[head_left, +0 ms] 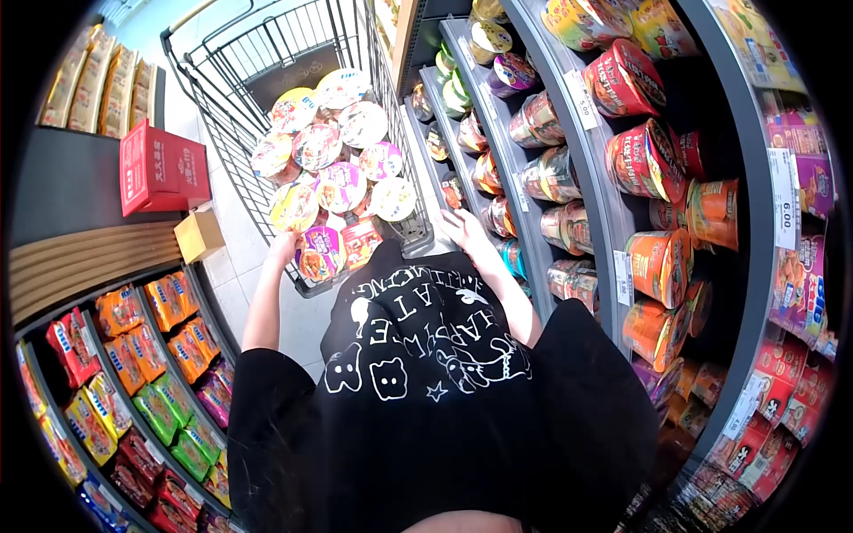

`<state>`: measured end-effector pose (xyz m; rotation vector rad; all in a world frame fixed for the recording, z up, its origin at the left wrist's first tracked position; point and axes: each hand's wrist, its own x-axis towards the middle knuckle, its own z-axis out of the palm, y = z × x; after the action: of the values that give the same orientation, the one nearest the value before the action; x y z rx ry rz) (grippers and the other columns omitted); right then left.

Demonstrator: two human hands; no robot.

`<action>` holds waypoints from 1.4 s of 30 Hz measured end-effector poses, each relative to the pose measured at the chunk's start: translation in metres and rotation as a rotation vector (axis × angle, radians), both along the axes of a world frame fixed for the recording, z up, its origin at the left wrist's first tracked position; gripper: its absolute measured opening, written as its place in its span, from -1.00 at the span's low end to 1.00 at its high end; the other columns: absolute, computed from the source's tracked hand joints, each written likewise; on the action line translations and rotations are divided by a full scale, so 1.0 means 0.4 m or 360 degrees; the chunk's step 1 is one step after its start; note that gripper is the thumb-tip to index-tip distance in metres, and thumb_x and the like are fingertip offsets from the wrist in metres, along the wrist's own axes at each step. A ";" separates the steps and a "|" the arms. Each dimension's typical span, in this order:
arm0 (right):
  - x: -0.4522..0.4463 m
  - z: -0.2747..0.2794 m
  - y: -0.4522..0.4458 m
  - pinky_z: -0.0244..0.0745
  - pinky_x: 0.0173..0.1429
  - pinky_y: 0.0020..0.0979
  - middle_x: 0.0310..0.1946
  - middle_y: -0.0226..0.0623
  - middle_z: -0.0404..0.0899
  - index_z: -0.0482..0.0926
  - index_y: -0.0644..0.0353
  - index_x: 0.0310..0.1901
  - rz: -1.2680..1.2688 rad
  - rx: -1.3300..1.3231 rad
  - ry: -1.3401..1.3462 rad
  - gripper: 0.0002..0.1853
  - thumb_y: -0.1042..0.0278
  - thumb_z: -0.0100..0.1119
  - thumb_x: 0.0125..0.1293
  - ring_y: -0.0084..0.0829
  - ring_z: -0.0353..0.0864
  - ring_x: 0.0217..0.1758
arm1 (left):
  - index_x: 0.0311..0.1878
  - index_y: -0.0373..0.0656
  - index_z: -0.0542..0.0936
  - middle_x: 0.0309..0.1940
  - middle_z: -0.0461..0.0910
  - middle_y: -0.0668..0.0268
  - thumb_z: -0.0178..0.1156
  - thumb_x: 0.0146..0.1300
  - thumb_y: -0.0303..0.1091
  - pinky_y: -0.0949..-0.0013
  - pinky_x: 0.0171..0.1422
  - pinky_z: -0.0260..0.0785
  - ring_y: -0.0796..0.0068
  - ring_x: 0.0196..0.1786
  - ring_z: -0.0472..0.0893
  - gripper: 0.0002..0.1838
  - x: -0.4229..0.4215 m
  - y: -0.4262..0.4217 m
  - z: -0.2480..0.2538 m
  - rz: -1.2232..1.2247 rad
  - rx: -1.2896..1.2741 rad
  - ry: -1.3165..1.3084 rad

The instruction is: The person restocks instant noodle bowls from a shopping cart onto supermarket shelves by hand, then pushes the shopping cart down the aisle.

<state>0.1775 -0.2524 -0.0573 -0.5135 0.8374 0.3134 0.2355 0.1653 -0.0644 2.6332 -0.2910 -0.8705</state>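
Label [784,197] reads 6.00; right hand [464,231] open, fingers spread, empty; left hand [284,248] beside purple cup [321,253], hold unclear.

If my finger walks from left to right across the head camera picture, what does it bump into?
Red box → left hand → right hand → red noodle cup → 6.00 price tag.
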 end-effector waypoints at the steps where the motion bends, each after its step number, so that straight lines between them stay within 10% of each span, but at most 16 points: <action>1: 0.000 -0.004 0.001 0.24 0.15 -0.10 0.06 0.13 0.15 0.12 0.43 -0.10 0.0008 -0.0006 0.0006 -0.69 0.43 -0.18 0.17 0.08 0.25 0.07 | -0.25 -0.19 0.49 -0.33 0.49 0.01 0.08 0.01 -0.34 0.19 -0.19 0.33 0.09 -0.21 0.48 -0.78 0.005 0.002 0.004 -0.0075 0.0004 0.0081; 9: 0.005 0.014 0.013 0.24 0.15 -0.14 0.02 0.07 0.25 0.21 0.33 -0.15 0.0078 -0.0053 0.0010 -0.76 0.41 -0.14 0.17 0.00 0.30 0.05 | -0.47 -0.33 0.43 -0.55 0.46 0.05 0.05 -0.05 -0.53 0.30 -0.31 0.30 0.12 -0.44 0.45 -0.93 -0.023 -0.027 0.109 -0.0001 -0.0497 -0.0103; 13: 0.010 0.021 0.018 0.33 0.07 -0.30 -0.08 -0.03 0.38 0.34 0.29 -0.12 0.0330 -0.0141 0.0004 -0.70 0.28 -0.10 0.16 -0.25 0.40 0.00 | -0.38 -0.32 0.47 -0.67 0.43 0.21 0.04 0.07 -0.43 0.41 -0.47 0.28 0.52 -0.56 0.43 -0.86 -0.005 0.011 0.098 0.0242 -0.0561 0.0135; 19: 0.010 0.050 0.032 0.46 -0.14 -0.35 -0.16 -0.20 0.47 0.29 0.27 -0.02 0.0576 -0.0199 -0.0061 -0.56 0.17 -0.01 0.13 -0.34 0.52 -0.19 | -0.40 -0.37 0.48 -0.63 0.44 0.36 0.00 0.10 -0.40 0.49 -0.53 0.31 0.62 -0.57 0.42 -0.81 0.031 0.051 0.135 0.0505 -0.0957 0.0431; 29: 0.055 0.250 0.148 -0.29 0.32 -0.30 0.25 0.03 -0.26 -0.33 0.19 0.24 0.1733 -0.1111 -0.1622 0.13 0.19 0.36 -0.21 -0.16 -0.28 0.33 | -0.33 -0.25 0.47 -0.53 0.45 0.47 -0.02 0.19 -0.25 0.55 -0.39 0.35 0.69 -0.47 0.45 -0.76 0.000 -0.143 0.315 0.0661 -0.1413 0.0569; 33: 0.027 0.311 0.181 -0.12 0.31 -0.28 0.20 0.11 -0.16 -0.31 0.26 0.21 0.1326 -0.1877 -0.1724 0.28 0.22 0.46 -0.51 -0.08 -0.10 0.28 | -0.40 -0.19 0.46 -0.54 0.44 0.47 -0.04 0.20 -0.24 0.61 -0.44 0.32 0.73 -0.54 0.41 -0.78 -0.020 -0.220 0.292 0.0804 -0.1556 0.0712; 42: -0.020 0.341 0.167 0.05 0.24 -0.33 0.10 0.07 0.07 -0.22 0.31 0.16 0.0926 -0.1745 -0.1142 0.15 0.12 0.42 -0.38 -0.16 0.11 0.20 | -0.23 -0.31 0.41 -0.47 0.38 0.35 -0.11 0.23 -0.11 0.55 -0.40 0.34 0.63 -0.43 0.41 -0.62 -0.023 -0.372 0.401 0.0882 -0.1321 0.0180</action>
<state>0.1694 -0.1858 0.0791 -1.7863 0.0586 0.1444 0.2262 0.0167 0.0961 1.7440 0.1019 -0.5358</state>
